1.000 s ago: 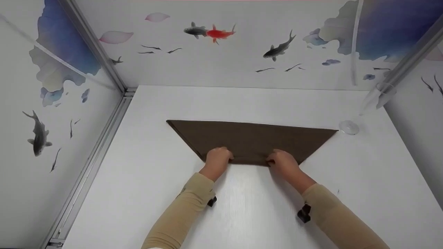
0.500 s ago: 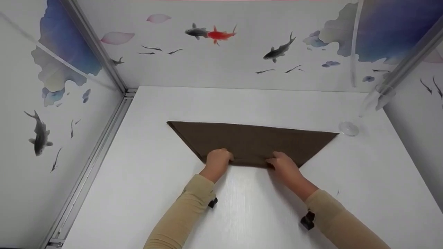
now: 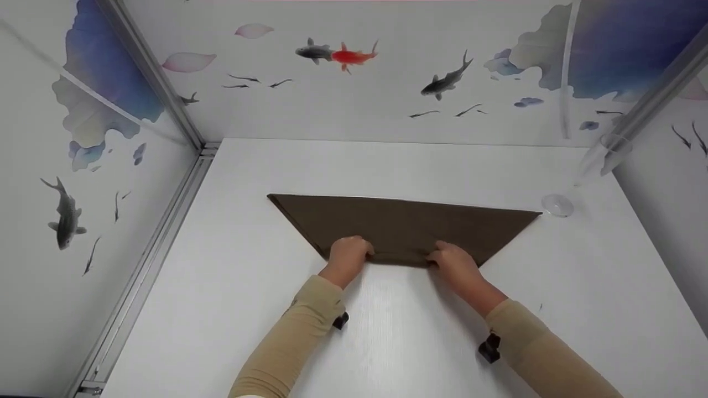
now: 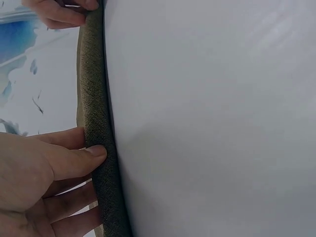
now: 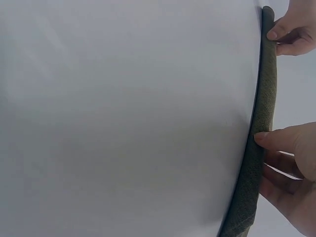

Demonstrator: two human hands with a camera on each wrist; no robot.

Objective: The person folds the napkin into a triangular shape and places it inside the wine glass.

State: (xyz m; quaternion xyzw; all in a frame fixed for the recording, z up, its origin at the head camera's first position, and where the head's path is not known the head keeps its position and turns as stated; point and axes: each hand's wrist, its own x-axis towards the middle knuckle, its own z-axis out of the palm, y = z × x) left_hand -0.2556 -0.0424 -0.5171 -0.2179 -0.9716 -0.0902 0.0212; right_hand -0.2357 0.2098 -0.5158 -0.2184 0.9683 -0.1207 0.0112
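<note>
A brown cloth napkin [image 3: 404,221] lies on the white table in a trapezoid, its long side away from me. Its short near edge is rolled into a thick tube, seen as a rolled edge [image 4: 94,84] in the left wrist view. My left hand [image 3: 349,257] pinches the left part of this roll, with the thumb on the near side and fingers behind. Farther right along the roll, my right hand [image 3: 454,265] pinches it likewise. In the right wrist view the right thumb [image 5: 261,138] presses on the roll. The cloth's inner layers are hidden.
A clear glass [image 3: 614,146] with a round foot [image 3: 557,205] stands near the napkin's right corner, at the table's far right. Walls painted with fish surround the white table [image 3: 387,337]. A metal rail [image 3: 149,260] runs along the left edge.
Both hands keep their places on the rolled edge. The right forearm has shifted slightly toward me, and the right fingers have moved a little. The napkin looks the same.
</note>
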